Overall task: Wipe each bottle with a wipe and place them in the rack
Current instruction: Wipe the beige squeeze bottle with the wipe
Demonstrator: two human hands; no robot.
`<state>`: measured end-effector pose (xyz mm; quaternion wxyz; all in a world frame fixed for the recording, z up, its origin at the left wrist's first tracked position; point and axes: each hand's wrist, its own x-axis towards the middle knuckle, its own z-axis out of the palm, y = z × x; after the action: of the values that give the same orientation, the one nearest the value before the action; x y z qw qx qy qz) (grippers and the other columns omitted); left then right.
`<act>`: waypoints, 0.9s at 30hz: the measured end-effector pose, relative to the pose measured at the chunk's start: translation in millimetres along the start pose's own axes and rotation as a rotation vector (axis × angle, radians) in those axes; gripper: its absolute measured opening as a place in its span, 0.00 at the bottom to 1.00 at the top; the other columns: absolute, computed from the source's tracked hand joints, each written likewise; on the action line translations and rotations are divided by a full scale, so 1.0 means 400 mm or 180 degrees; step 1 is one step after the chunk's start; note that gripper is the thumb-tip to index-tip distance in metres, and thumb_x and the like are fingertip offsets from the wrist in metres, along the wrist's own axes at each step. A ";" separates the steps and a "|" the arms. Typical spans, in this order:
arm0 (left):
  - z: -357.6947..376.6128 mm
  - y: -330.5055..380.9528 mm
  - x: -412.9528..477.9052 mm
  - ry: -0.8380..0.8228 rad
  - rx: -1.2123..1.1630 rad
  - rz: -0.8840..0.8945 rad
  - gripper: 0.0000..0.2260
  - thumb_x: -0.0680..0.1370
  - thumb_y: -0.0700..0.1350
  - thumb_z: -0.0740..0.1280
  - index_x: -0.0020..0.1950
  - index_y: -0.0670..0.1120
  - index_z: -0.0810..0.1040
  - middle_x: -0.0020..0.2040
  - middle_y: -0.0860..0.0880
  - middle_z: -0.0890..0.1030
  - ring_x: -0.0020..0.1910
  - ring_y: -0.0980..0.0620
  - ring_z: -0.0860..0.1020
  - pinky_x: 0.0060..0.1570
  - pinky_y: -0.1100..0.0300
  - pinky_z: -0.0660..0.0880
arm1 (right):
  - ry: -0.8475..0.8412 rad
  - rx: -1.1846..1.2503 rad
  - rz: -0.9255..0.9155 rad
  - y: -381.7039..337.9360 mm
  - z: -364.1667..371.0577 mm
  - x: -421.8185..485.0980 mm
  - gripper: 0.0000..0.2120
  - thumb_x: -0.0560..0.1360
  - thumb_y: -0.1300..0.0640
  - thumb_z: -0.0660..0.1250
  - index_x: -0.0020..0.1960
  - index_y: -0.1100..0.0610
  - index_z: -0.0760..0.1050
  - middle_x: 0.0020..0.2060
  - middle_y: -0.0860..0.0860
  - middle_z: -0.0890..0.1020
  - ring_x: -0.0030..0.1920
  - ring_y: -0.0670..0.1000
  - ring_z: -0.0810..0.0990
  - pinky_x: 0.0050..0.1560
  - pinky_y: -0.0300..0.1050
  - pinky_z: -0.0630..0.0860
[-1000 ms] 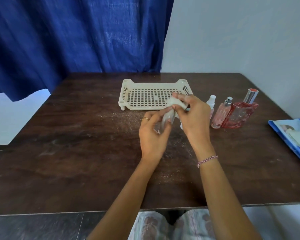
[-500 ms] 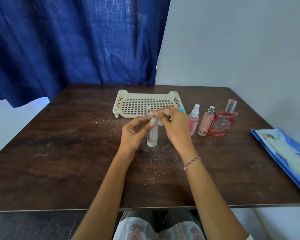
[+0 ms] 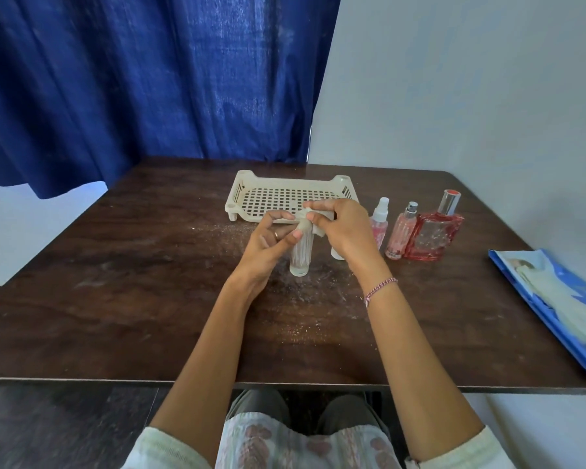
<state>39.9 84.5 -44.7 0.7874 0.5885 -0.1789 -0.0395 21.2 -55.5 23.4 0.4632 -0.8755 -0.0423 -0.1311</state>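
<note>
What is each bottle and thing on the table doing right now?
Clear ribbed bottle: upright, held by left hand.
Wipe: pinched in right hand, on the bottle's top.
Rack: no bottles inside.
Small pink spray bottle: upright, capped.
Pink perfume bottle: upright, uncapped.
Red perfume bottle: upright, capped.
Wipes pack: lying flat.

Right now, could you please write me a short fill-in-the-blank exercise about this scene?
1. The left hand steadies a clear ribbed bottle that stands ____ on the table.
2. The right hand presses a white ____ against the bottle's top.
3. The cream rack holds ____ bottles so far.
4. The large red bottle stands to the ____ of the rack.

Missing words: upright; wipe; no; right
</note>
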 end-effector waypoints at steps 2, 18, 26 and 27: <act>-0.004 -0.002 0.000 0.0015 -0.0068 -0.0035 0.15 0.72 0.42 0.69 0.56 0.47 0.69 0.53 0.46 0.83 0.57 0.46 0.78 0.60 0.51 0.72 | -0.0033 -0.0277 -0.0128 -0.002 0.005 -0.002 0.12 0.76 0.59 0.65 0.59 0.57 0.78 0.61 0.51 0.77 0.62 0.48 0.73 0.59 0.35 0.66; 0.000 -0.016 0.033 -0.0148 -0.0199 -0.0177 0.19 0.73 0.43 0.68 0.63 0.45 0.73 0.53 0.48 0.82 0.57 0.51 0.78 0.57 0.55 0.75 | 0.0560 -0.0205 -0.0321 0.012 0.018 -0.014 0.09 0.74 0.57 0.68 0.54 0.56 0.81 0.52 0.50 0.81 0.51 0.42 0.75 0.52 0.32 0.69; 0.001 -0.014 0.040 -0.0205 -0.0264 -0.0144 0.13 0.74 0.43 0.67 0.57 0.44 0.78 0.52 0.49 0.82 0.55 0.51 0.77 0.58 0.54 0.73 | 0.0875 -0.0339 -0.0685 0.012 0.056 -0.037 0.11 0.74 0.64 0.67 0.54 0.56 0.81 0.52 0.50 0.81 0.51 0.42 0.75 0.55 0.26 0.68; 0.000 -0.014 0.040 -0.0203 -0.0270 -0.0157 0.12 0.74 0.42 0.66 0.57 0.45 0.79 0.52 0.50 0.82 0.55 0.52 0.77 0.58 0.55 0.73 | 0.0952 -0.0290 -0.0667 0.016 0.055 -0.037 0.11 0.73 0.64 0.68 0.55 0.56 0.80 0.53 0.50 0.81 0.52 0.43 0.75 0.56 0.29 0.69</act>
<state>55.6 78.3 -46.3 0.8043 0.5573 -0.1875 -0.0851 12.4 -40.3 2.4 0.4080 -0.8571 -0.0579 -0.3091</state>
